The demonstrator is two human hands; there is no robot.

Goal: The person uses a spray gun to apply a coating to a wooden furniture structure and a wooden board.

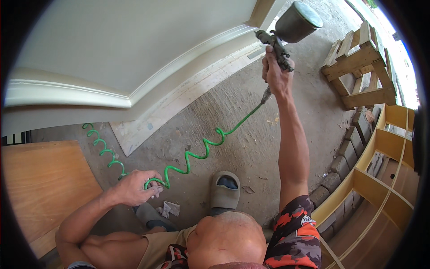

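Observation:
My right hand (278, 74) is wrapped round the grip of a spray gun (278, 50), held out at the far right with its nozzle toward the pale panel. On top of the gun sits a metal paint cup (298, 23), tilted. A green coiled air hose (195, 155) runs from the fitting under the gun's grip down to the left. My left hand (139, 186) is closed on this hose at the lower left, and more coils trail beyond it toward the panel's base.
The large pale panel (134, 40) with moulded trim stands ahead, above a long light board (179, 98) on the floor. A brown wooden sheet (49, 179) is at the left. To the right are a wooden crate (358, 67), a row of bricks (347, 152) and a yellowish wooden frame (374, 184).

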